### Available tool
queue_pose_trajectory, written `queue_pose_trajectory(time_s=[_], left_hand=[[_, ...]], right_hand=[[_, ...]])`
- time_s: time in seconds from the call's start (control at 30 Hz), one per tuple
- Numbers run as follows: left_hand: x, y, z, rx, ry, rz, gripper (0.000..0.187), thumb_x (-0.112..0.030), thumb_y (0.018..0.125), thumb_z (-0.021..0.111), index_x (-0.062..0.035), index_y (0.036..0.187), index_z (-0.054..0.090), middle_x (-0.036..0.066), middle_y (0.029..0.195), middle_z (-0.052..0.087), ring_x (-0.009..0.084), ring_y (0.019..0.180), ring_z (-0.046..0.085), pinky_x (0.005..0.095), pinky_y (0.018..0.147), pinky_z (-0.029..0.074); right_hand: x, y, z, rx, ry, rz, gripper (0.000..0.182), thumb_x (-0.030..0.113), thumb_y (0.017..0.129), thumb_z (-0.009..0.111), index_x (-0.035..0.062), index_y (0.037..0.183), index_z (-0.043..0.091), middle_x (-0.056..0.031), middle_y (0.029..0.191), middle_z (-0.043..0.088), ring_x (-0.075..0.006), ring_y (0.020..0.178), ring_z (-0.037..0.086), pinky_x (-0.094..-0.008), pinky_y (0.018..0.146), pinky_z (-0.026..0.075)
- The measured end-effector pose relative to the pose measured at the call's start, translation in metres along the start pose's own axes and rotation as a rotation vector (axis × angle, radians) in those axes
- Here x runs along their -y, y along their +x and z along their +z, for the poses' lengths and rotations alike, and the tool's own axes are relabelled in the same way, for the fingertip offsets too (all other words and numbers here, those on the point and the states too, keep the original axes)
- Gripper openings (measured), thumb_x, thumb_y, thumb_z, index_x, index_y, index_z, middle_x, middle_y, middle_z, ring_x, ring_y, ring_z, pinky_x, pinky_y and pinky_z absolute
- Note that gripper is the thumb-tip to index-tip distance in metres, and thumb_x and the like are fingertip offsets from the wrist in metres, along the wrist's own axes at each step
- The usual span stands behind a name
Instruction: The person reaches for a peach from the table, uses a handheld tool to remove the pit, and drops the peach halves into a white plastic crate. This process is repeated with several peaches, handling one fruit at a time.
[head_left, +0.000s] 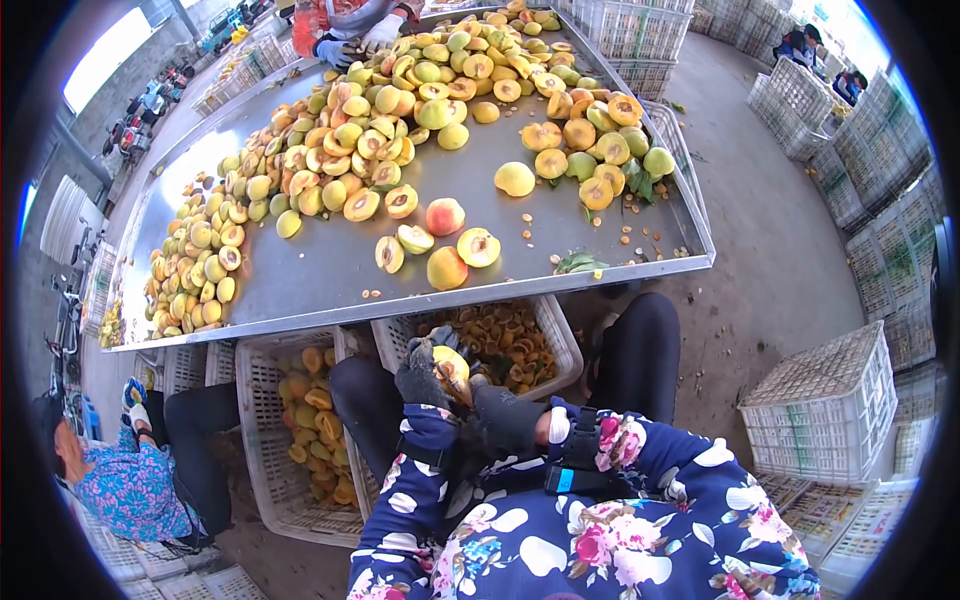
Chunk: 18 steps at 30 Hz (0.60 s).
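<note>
Steel table (330, 285): fills upper half of the frame, covered with whole and halved peaches (350, 150).
White crates (545, 325): under the table edge, centre; one holds pits, the one at left (262, 440) holds halves.
Peach in hand (452, 367): lower centre, above the pit crate.
Left hand (425, 375): dark glove, closed around the peach.
Right hand (500, 420): dark glove, pressed at the fruit; if it holds a tool, I cannot tell.
Advice: keep the fruit over the crate and grip firmly, I think.
</note>
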<state>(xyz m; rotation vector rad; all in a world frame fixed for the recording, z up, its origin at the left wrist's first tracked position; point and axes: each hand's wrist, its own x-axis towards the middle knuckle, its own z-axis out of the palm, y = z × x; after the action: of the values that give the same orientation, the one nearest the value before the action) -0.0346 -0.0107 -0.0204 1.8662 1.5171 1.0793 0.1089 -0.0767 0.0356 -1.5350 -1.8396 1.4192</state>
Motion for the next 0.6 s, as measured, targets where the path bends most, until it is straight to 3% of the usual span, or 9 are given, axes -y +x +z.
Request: queue_pose_trajectory(time_s=[0.07, 0.17, 0.23, 0.37, 0.4, 0.47, 0.57, 0.6], left_hand=[[0.000, -0.002, 0.000, -0.052, 0.131, 0.074, 0.033, -0.022, 0.075, 0.058, -0.0009, 0.099, 0.056, 0.015, 0.092, 0.061, 0.0288, 0.083, 0.060, 0.0344, 0.076, 0.048], [0.010, -0.005, 0.002, -0.063, 0.084, 0.039, 0.039, -0.030, 0.075, 0.058, -0.0006, 0.100, 0.056, 0.015, 0.093, 0.061, 0.0273, 0.081, 0.060, 0.0335, 0.075, 0.048], [0.016, -0.005, 0.004, -0.094, 0.034, 0.044, 0.041, -0.034, 0.076, 0.056, -0.0008, 0.101, 0.057, 0.014, 0.094, 0.061, 0.0267, 0.080, 0.060, 0.0332, 0.074, 0.048], [0.017, -0.005, 0.008, -0.143, 0.030, 0.016, 0.040, -0.033, 0.077, 0.054, -0.0007, 0.101, 0.057, 0.015, 0.094, 0.061, 0.0280, 0.082, 0.059, 0.0344, 0.076, 0.047], [0.018, -0.005, 0.008, -0.134, 0.023, -0.045, 0.040, -0.033, 0.078, 0.054, -0.0006, 0.101, 0.056, 0.015, 0.094, 0.060, 0.0284, 0.082, 0.059, 0.0346, 0.076, 0.047], [0.023, -0.006, 0.011, -0.180, 0.037, 0.013, 0.035, -0.023, 0.073, 0.061, 0.0008, 0.098, 0.055, 0.016, 0.092, 0.060, 0.0305, 0.085, 0.059, 0.0356, 0.078, 0.047], [0.044, -0.008, 0.020, -0.221, -0.006, -0.028, 0.035, -0.018, 0.070, 0.065, 0.0016, 0.097, 0.055, 0.016, 0.092, 0.060, 0.0312, 0.086, 0.059, 0.0358, 0.079, 0.047], [0.046, -0.008, 0.021, -0.231, 0.009, -0.033, 0.035, -0.018, 0.070, 0.065, 0.0017, 0.098, 0.055, 0.016, 0.092, 0.060, 0.0310, 0.085, 0.059, 0.0357, 0.079, 0.047]], right_hand=[[0.003, 0.005, 0.001, -0.018, -0.136, 0.062, 0.024, 0.016, 0.086, 0.042, -0.0018, 0.103, 0.041, -0.0216, 0.080, 0.057, -0.0310, 0.071, 0.059, -0.0382, 0.058, 0.046], [0.008, 0.002, -0.004, -0.008, -0.163, -0.001, 0.028, 0.018, 0.085, 0.043, -0.0028, 0.103, 0.041, -0.0234, 0.081, 0.057, -0.0327, 0.071, 0.059, -0.0394, 0.057, 0.045], [0.006, 0.004, -0.001, -0.005, -0.140, 0.018, 0.034, 0.018, 0.080, 0.050, -0.0050, 0.103, 0.041, -0.0227, 0.078, 0.058, -0.0336, 0.072, 0.059, -0.0399, 0.056, 0.045], [0.023, 0.003, -0.014, 0.043, -0.202, 0.053, 0.044, 0.022, 0.075, 0.056, -0.0087, 0.103, 0.042, -0.0257, 0.077, 0.058, -0.0377, 0.074, 0.059, -0.0420, 0.061, 0.046], [0.022, 0.005, -0.015, 0.044, -0.234, 0.037, 0.047, 0.022, 0.072, 0.059, -0.0093, 0.102, 0.041, -0.0239, 0.076, 0.058, -0.0367, 0.074, 0.059, -0.0417, 0.059, 0.046], [0.017, 0.011, -0.014, 0.045, -0.295, 0.005, 0.053, 0.021, 0.067, 0.065, -0.0105, 0.101, 0.039, -0.0203, 0.073, 0.059, -0.0347, 0.072, 0.060, -0.0413, 0.057, 0.046], [0.005, 0.023, -0.003, 0.035, -0.302, 0.013, 0.047, 0.021, 0.071, 0.062, -0.0069, 0.101, 0.040, -0.0203, 0.076, 0.058, -0.0329, 0.070, 0.060, -0.0417, 0.057, 0.045], [-0.004, 0.029, 0.006, 0.030, -0.181, 0.037, 0.044, 0.022, 0.073, 0.060, -0.0065, 0.101, 0.041, -0.0211, 0.076, 0.058, -0.0343, 0.071, 0.059, -0.0415, 0.058, 0.046]])
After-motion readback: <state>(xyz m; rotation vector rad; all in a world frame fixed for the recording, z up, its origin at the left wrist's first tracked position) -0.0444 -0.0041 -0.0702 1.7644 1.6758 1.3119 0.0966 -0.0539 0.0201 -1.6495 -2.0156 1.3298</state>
